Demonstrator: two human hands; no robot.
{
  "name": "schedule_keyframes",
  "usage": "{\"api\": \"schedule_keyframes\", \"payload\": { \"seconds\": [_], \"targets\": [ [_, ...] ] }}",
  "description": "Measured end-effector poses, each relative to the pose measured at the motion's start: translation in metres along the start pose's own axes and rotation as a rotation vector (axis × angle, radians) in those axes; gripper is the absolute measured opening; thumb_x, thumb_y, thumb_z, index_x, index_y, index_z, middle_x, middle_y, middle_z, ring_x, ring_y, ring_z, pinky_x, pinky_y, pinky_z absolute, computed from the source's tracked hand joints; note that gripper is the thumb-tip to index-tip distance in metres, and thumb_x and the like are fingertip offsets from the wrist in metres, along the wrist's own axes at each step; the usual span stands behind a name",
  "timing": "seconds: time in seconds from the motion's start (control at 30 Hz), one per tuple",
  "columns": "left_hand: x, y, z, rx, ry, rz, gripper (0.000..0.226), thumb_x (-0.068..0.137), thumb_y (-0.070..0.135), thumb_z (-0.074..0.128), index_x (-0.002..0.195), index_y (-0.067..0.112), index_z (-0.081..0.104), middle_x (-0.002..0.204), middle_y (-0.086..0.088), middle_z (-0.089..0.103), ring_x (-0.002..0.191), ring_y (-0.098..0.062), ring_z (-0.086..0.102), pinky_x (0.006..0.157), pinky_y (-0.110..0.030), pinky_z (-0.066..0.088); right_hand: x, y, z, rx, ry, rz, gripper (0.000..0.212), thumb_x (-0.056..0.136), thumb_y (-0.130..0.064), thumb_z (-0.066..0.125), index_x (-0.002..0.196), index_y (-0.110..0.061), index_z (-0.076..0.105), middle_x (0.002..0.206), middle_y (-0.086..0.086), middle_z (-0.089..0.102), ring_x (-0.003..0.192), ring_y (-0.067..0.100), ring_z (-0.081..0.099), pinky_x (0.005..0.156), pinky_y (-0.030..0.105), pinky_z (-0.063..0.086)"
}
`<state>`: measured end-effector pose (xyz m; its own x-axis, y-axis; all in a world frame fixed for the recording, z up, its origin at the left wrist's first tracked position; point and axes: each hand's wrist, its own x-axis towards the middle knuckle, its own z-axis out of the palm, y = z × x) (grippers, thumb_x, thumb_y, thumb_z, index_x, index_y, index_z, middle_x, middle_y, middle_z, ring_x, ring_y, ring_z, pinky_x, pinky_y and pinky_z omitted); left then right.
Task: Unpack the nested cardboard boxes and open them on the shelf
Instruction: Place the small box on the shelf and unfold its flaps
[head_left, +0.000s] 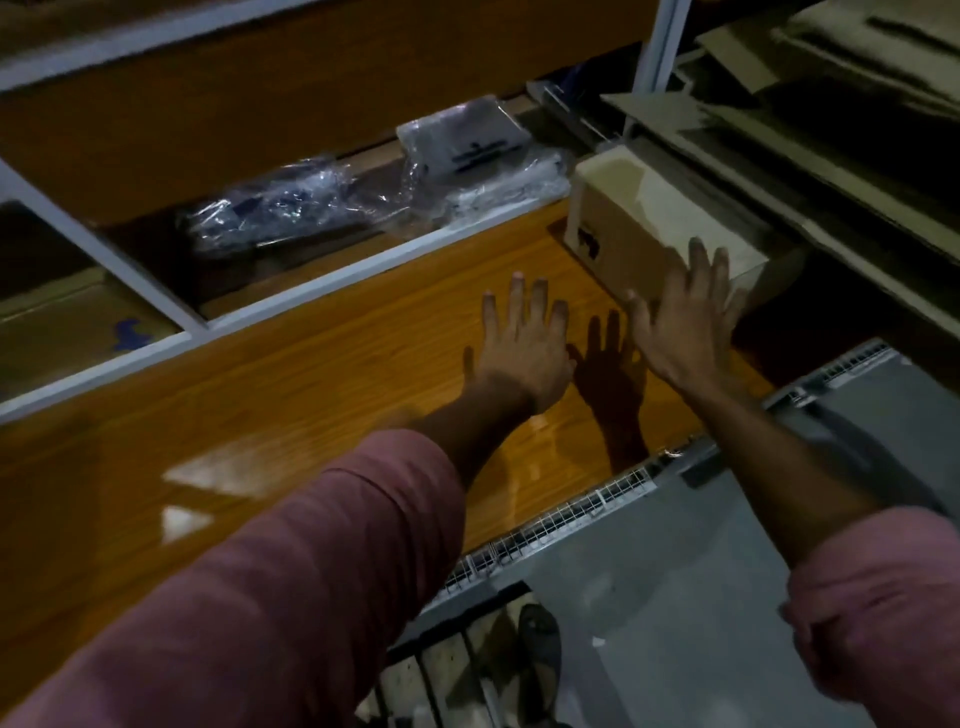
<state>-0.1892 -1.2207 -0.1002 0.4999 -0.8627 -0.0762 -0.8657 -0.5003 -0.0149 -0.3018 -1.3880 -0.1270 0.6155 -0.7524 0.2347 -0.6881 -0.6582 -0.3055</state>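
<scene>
head view, both hands spread holding nothing, left hand (522, 345), right hand (680, 325) just before cardboard box (631, 218)

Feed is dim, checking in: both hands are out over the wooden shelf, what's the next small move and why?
Probably bring both hands onto the cardboard box and grip its sides. The right hand is open at its near end, the left hand open over the bare wooden shelf, and neither holds anything.
</scene>
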Motion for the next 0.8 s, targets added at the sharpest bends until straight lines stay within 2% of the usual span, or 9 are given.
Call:
{"api": "schedule_keyframes", "payload": {
  "seconds": [0.07, 0.13, 0.23, 0.4, 0.47, 0.6, 0.63, 0.73, 0.8],
  "targets": [
    [0.010, 0.008, 0.005, -0.004, -0.015, 0.003, 0.075, 0.100, 0.054, 0.045, 0.158, 0.016, 0.018, 0.169, -0.015, -0.002, 0.154, -0.041, -0.013, 0.119, -0.068, -0.005, 0.009, 0.016, 0.003, -0.033, -0.035, 0.035, 0.076, 0.100, -0.057, 0.039, 0.158, -0.011, 0.023, 0.169, 0.015, 0.009, 0.155, 0.038, -0.002, 0.116, 0.070, 0.003],
    [0.019, 0.013, 0.010, -0.018, -0.050, 0.000, 0.077, 0.099, 0.055, 0.044, 0.159, 0.017, 0.013, 0.169, -0.013, -0.007, 0.153, -0.041, -0.016, 0.119, -0.069, -0.003, 0.013, 0.026, 0.009, -0.079, -0.097, 0.064, 0.081, 0.099, -0.061, 0.036, 0.159, -0.011, 0.019, 0.168, 0.016, 0.011, 0.155, 0.038, -0.001, 0.117, 0.071, 0.001],
    [0.026, 0.015, 0.015, -0.017, -0.062, 0.000, 0.075, 0.102, 0.052, 0.040, 0.160, 0.016, 0.009, 0.169, -0.013, -0.009, 0.153, -0.041, -0.016, 0.119, -0.068, -0.004, 0.009, 0.023, 0.017, -0.123, -0.126, 0.046, 0.081, 0.095, -0.061, 0.044, 0.155, -0.009, 0.028, 0.164, 0.017, 0.024, 0.152, 0.039, 0.014, 0.117, 0.072, 0.009],
    [0.031, 0.016, 0.015, -0.059, -0.026, 0.006, 0.066, 0.106, 0.045, 0.031, 0.160, 0.014, 0.011, 0.170, -0.014, -0.002, 0.154, -0.040, -0.011, 0.120, -0.065, -0.006, -0.008, -0.020, 0.023, -0.127, -0.062, -0.108, 0.072, 0.090, -0.054, 0.051, 0.147, -0.011, 0.041, 0.144, 0.019, 0.046, 0.132, 0.042, 0.038, 0.111, 0.070, 0.025],
    [0.030, 0.014, 0.020, -0.048, -0.036, 0.038, 0.071, 0.105, 0.041, 0.042, 0.160, 0.013, 0.007, 0.170, -0.013, -0.003, 0.154, -0.042, -0.010, 0.120, -0.065, -0.003, -0.017, -0.036, 0.027, -0.097, -0.047, -0.133, 0.071, 0.088, -0.052, 0.050, 0.147, -0.012, 0.043, 0.143, 0.018, 0.047, 0.129, 0.041, 0.040, 0.110, 0.069, 0.026],
    [0.021, 0.002, 0.030, -0.031, -0.098, 0.064, 0.102, 0.093, 0.045, 0.068, 0.160, 0.015, -0.003, 0.170, -0.009, -0.006, 0.154, -0.043, -0.008, 0.119, -0.065, 0.005, -0.030, -0.057, 0.032, -0.051, -0.083, -0.180, 0.081, 0.082, -0.054, 0.058, 0.151, -0.016, 0.039, 0.146, 0.014, 0.045, 0.132, 0.039, 0.037, 0.114, 0.068, 0.021],
    [0.018, -0.001, 0.032, -0.040, -0.090, 0.063, 0.104, 0.092, 0.045, 0.068, 0.160, 0.015, -0.004, 0.170, -0.009, -0.006, 0.154, -0.043, -0.007, 0.120, -0.065, 0.006, -0.033, -0.061, 0.032, -0.041, -0.084, -0.195, 0.082, 0.081, -0.054, 0.057, 0.152, -0.016, 0.038, 0.145, 0.013, 0.046, 0.131, 0.038, 0.038, 0.115, 0.068, 0.020],
    [0.007, -0.012, 0.032, -0.074, -0.034, 0.084, 0.098, 0.095, 0.039, 0.065, 0.161, 0.011, -0.002, 0.170, -0.009, -0.005, 0.154, -0.042, -0.002, 0.121, -0.065, 0.011, -0.037, -0.073, 0.029, -0.014, -0.070, -0.220, 0.083, 0.080, -0.056, 0.040, 0.152, -0.015, 0.038, 0.140, 0.013, 0.050, 0.128, 0.037, 0.041, 0.115, 0.066, 0.021],
    [-0.003, -0.019, 0.030, -0.073, 0.042, 0.099, 0.094, 0.095, 0.042, 0.063, 0.161, 0.006, 0.006, 0.169, -0.014, 0.006, 0.153, -0.044, 0.008, 0.118, -0.066, 0.020, -0.040, -0.080, 0.027, 0.014, -0.070, -0.256, 0.083, 0.081, -0.053, 0.041, 0.154, -0.014, 0.036, 0.136, 0.014, 0.053, 0.124, 0.037, 0.044, 0.116, 0.063, 0.023]
  ]
}}
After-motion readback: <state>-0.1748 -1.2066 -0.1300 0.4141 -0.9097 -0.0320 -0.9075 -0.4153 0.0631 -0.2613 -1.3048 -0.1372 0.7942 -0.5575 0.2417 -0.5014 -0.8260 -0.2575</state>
